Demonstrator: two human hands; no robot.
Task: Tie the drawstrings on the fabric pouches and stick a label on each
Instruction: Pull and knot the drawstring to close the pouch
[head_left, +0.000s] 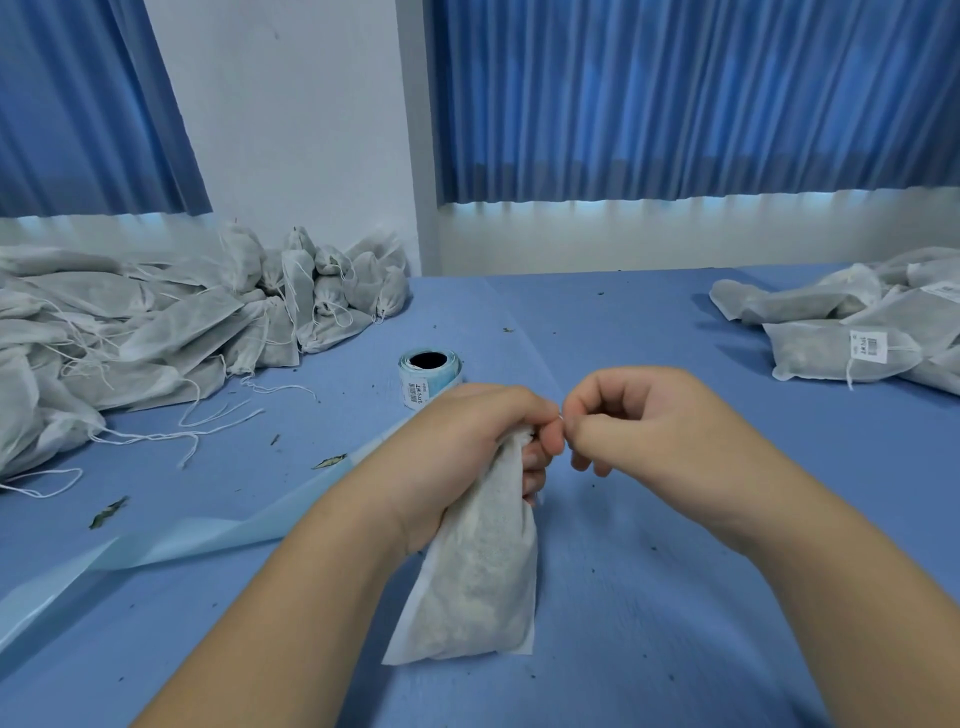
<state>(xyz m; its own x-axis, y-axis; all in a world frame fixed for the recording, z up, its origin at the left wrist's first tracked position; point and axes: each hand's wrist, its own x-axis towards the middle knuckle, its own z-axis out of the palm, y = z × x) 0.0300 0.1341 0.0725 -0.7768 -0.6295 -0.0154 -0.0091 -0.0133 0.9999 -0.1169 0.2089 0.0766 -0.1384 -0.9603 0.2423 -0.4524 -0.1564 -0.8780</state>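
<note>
Bare-handed work: the person's left hand (467, 447) and right hand (639, 421) are uncovered, as are the left forearm (311, 597) and right forearm (805, 571), bare to the view's lower edge. Whether sleeves begin higher up cannot be told.

- A filled white pouch (478, 561) is held upright by its neck, its drawstring (560, 414) pinched.
- A label roll (429, 371) is stood behind it.
- Pouches (156, 332) are heaped left, labelled ones (841, 348) right.
</note>
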